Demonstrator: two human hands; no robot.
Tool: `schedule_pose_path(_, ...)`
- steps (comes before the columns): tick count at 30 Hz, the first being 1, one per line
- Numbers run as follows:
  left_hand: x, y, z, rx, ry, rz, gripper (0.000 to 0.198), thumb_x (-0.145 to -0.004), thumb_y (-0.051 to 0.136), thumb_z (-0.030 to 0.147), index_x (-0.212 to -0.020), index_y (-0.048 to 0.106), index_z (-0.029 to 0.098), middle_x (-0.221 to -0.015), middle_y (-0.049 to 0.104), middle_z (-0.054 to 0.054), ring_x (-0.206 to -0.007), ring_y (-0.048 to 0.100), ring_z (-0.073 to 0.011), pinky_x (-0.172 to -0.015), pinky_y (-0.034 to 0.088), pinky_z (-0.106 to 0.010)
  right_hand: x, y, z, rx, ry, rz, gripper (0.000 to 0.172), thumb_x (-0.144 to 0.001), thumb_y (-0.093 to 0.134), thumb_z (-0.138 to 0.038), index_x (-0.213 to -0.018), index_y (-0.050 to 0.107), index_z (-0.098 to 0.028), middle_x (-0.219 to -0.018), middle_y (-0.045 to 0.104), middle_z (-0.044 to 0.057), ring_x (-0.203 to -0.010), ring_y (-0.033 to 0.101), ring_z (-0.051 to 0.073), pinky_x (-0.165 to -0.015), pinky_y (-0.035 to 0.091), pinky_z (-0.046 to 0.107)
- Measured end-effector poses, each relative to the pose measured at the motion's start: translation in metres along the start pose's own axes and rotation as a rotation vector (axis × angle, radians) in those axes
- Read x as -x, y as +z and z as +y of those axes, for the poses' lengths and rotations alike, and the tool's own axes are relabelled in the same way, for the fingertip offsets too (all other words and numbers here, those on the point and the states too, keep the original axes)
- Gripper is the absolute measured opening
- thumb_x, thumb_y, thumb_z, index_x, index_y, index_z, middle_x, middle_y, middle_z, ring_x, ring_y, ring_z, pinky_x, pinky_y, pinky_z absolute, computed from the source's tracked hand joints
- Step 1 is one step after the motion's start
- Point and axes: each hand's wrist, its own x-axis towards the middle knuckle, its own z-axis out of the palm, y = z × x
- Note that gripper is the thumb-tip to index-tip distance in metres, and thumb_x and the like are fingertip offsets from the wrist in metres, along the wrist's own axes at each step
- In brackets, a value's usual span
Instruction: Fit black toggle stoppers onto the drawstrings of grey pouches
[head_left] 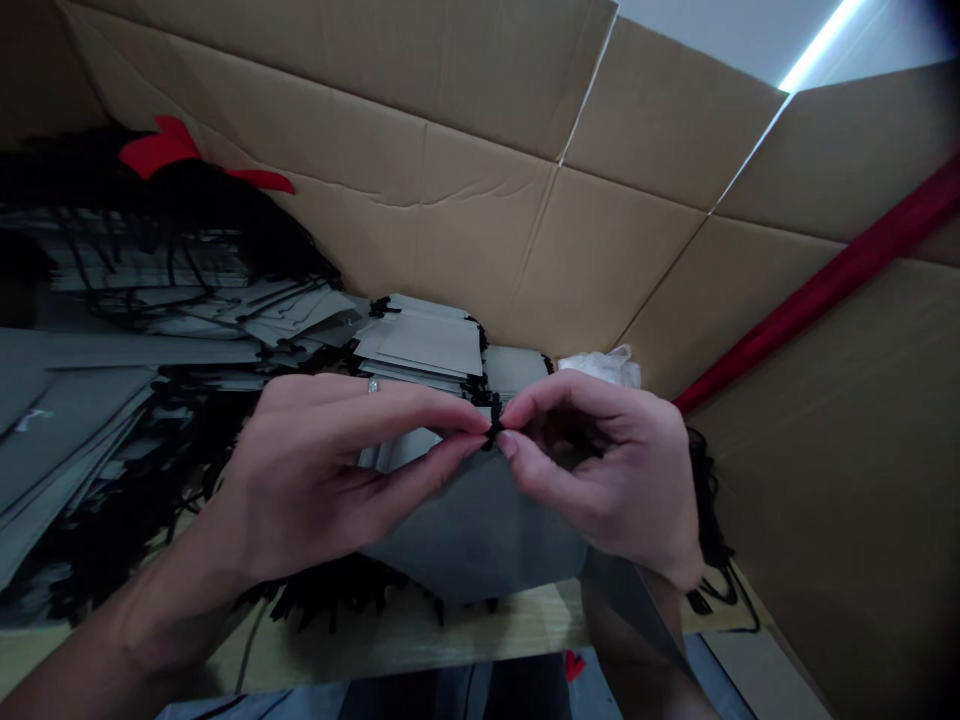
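Observation:
My left hand (322, 470) and my right hand (607, 460) meet at the middle of the head view, each in a pinch. Between their fingertips is a small black cord piece (494, 422), gripped from both sides. Just below the fingertips a grey sheet (480, 530) hangs or lies, partly behind both hands. A ring shows on a finger of my left hand. How the cord joins the sheet is too small to tell.
Stacks of grey cards with black cords (427, 340) stand behind my hands. More grey sheets (75, 420) and black cords fill the left, with red pieces (165, 150) on top. Cardboard walls (465, 200), a red bar (825, 280) and a white bag (600, 367) are beyond.

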Motion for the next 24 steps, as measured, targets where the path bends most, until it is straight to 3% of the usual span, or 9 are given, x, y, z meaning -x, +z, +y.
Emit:
schedule_pose_path(8, 0.003, 0.002, -0.005, -0.126, 0.187, -0.035, 0.016, -0.106, 0.083, 0.017, -0.117, 0.082, 0.028, -0.104, 0.092, 0.003, -0.082, 0.089, -0.0169, -0.082, 0.076, -0.024, 0.003, 0.003, -0.001, 0.135, -0.028, 0.029, 0.013, -0.087, 0.078, -0.009, -0.09, 0.078, -0.022, -0.071, 0.072, -0.007, -0.056, 0.059, 0.007, -0.05, 0.045, 0.023)
schedule_pose_path(16, 0.005, 0.001, -0.01, -0.071, 0.264, -0.063, 0.014, -0.105, 0.084, 0.012, -0.116, 0.079, 0.019, -0.107, 0.091, -0.006, -0.087, 0.089, -0.0186, -0.086, 0.075, -0.024, 0.007, 0.004, 0.005, 0.275, -0.24, 0.02, 0.013, -0.098, 0.077, -0.01, -0.104, 0.077, -0.021, -0.091, 0.081, -0.003, -0.07, 0.068, 0.01, -0.074, 0.062, 0.026)
schedule_pose_path(20, 0.014, 0.004, -0.001, -0.114, 0.188, -0.046, 0.016, -0.108, 0.08, 0.012, -0.119, 0.078, 0.023, -0.108, 0.088, -0.005, -0.091, 0.088, -0.0219, -0.081, 0.074, -0.029, 0.008, 0.004, 0.009, 0.371, -0.313, 0.017, 0.011, -0.105, 0.071, -0.012, -0.105, 0.076, -0.022, -0.09, 0.081, 0.0, -0.078, 0.074, 0.014, -0.077, 0.063, 0.028)
schedule_pose_path(24, 0.017, 0.004, 0.006, -0.119, 0.125, -0.077, 0.019, -0.109, 0.075, 0.01, -0.12, 0.077, 0.026, -0.106, 0.088, -0.004, -0.094, 0.088, -0.0246, -0.081, 0.075, -0.034, 0.007, 0.003, 0.011, 0.379, -0.334, -0.002, 0.011, -0.102, 0.072, -0.012, -0.102, 0.076, -0.022, -0.089, 0.082, 0.0, -0.078, 0.075, 0.015, -0.077, 0.064, 0.028)
